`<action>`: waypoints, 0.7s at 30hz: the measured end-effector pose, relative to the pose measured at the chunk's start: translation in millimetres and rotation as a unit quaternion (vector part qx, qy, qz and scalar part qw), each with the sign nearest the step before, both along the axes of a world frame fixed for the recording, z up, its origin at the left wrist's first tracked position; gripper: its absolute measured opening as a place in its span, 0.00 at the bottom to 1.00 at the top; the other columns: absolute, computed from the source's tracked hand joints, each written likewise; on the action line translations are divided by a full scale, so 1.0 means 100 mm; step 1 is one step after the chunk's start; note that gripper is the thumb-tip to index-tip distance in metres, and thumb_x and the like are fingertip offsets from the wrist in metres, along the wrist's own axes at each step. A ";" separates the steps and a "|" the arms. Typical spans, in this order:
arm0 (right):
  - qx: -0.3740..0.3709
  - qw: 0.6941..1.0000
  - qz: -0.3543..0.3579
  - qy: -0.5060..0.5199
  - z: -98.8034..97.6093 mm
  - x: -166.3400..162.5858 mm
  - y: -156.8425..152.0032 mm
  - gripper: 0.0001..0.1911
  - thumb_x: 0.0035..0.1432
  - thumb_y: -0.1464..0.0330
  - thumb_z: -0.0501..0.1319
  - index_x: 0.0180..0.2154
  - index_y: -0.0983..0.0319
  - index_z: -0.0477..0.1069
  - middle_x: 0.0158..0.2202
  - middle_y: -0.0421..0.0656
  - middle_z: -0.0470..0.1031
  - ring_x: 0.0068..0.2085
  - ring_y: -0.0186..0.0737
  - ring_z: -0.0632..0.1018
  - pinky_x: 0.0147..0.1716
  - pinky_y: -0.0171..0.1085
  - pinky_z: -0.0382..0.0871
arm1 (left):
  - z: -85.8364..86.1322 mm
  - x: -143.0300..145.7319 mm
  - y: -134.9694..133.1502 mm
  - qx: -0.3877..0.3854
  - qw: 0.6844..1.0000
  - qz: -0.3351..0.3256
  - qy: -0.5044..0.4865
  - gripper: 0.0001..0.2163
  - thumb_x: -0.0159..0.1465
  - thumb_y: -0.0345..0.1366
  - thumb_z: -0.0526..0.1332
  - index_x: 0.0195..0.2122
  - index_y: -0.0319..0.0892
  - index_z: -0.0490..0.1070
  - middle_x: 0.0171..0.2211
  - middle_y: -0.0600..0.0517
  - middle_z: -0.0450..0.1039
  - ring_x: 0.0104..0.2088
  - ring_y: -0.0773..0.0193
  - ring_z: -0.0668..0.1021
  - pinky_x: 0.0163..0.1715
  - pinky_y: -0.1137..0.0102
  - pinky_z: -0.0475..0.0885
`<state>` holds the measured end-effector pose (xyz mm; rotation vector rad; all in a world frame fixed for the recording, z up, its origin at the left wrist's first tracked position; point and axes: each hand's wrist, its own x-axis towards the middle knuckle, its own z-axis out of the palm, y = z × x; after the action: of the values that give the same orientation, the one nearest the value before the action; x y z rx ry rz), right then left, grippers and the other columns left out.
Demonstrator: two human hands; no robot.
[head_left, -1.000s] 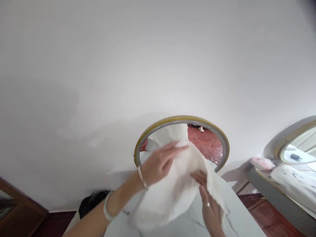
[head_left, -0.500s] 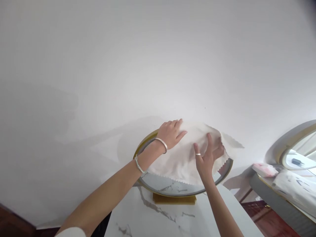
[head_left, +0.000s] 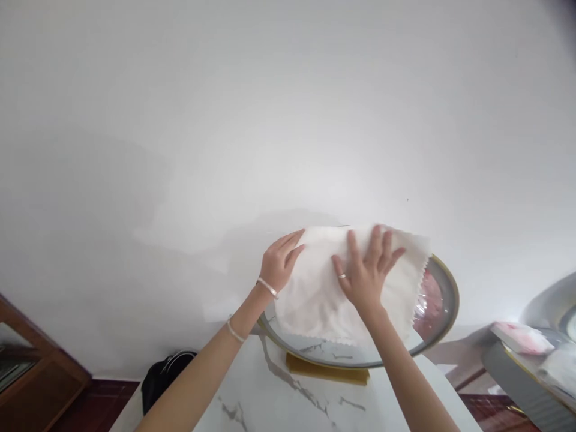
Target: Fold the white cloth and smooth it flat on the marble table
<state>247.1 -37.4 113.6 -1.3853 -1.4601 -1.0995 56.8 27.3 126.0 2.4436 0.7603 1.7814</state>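
Note:
A white cloth [head_left: 315,294] with a zigzag-cut edge lies spread against the face of a round gold-rimmed mirror [head_left: 443,303] that stands on a gold base [head_left: 326,369]. My right hand [head_left: 366,270] presses flat on the cloth, fingers spread, a ring on one finger. My left hand [head_left: 279,264] rests at the cloth's upper left edge, fingers stretched out and close together; whether they pinch the edge is unclear. Two bracelets sit on my left arm.
The mirror stands on a white marble-patterned table [head_left: 288,402] against a plain white wall. A black bag [head_left: 164,372] lies on the red floor at the left, beside brown wooden furniture [head_left: 31,378]. Another table with white and pink items [head_left: 524,339] is at the right.
The cloth has gone from being bunched in both hands to spread on the mirror. My right hand has opened flat on it and the mirror now sits further right in view.

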 end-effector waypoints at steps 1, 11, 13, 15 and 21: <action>-0.011 0.999 0.016 -0.026 -0.03 -0.12 0.04 0.37 0.63 0.58 0.56 0.68 0.53 0.42 0.70 0.50 0.30 0.68 0.65 0.42 0.59 0.70 0.37 | -0.17 -0.14 0.00 -0.036 0.999 0.008 -0.027 0.16 0.69 0.40 0.53 0.57 0.45 0.67 0.53 0.48 0.73 0.52 0.62 0.76 0.50 0.66 0.72; -0.103 0.986 0.069 -0.107 -0.56 -0.61 0.21 0.30 0.64 0.59 0.54 0.66 0.49 0.51 0.69 0.43 0.46 0.67 0.53 0.54 0.54 0.49 0.67 | -0.83 -0.39 -0.08 -0.088 0.988 0.082 -0.095 0.17 0.71 0.38 0.48 0.57 0.42 0.65 0.51 0.44 0.73 0.52 0.59 0.75 0.52 0.62 0.72; -0.065 0.994 0.051 -0.067 -0.50 -0.47 0.21 0.35 0.63 0.59 0.57 0.67 0.51 0.46 0.70 0.44 0.39 0.68 0.57 0.50 0.58 0.53 0.61 | -0.58 -0.24 -0.05 -0.041 0.995 0.069 -0.066 0.17 0.71 0.37 0.48 0.58 0.43 0.64 0.52 0.45 0.73 0.53 0.60 0.74 0.52 0.62 0.72; -0.010 1.000 0.022 -0.018 -0.40 -0.28 0.19 0.39 0.62 0.58 0.58 0.68 0.54 0.41 0.70 0.47 0.36 0.68 0.59 0.47 0.60 0.58 0.55 | -0.28 -0.03 -0.04 0.003 0.997 0.066 -0.026 0.17 0.71 0.37 0.47 0.58 0.43 0.64 0.52 0.45 0.73 0.53 0.61 0.74 0.52 0.62 0.71; 0.084 0.981 -0.084 0.151 -0.18 0.25 0.03 0.34 0.67 0.55 0.48 0.68 0.62 0.42 0.69 0.58 0.42 0.68 0.63 0.46 0.57 0.73 0.35 | 0.53 0.73 -0.19 0.065 0.983 0.066 0.159 0.15 0.72 0.40 0.47 0.50 0.40 0.69 0.45 0.47 0.77 0.46 0.62 0.77 0.46 0.65 0.70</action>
<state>271.9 -34.1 95.8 -1.4983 -1.0265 -1.0375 129.5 8.8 179.1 2.8724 0.8693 1.5402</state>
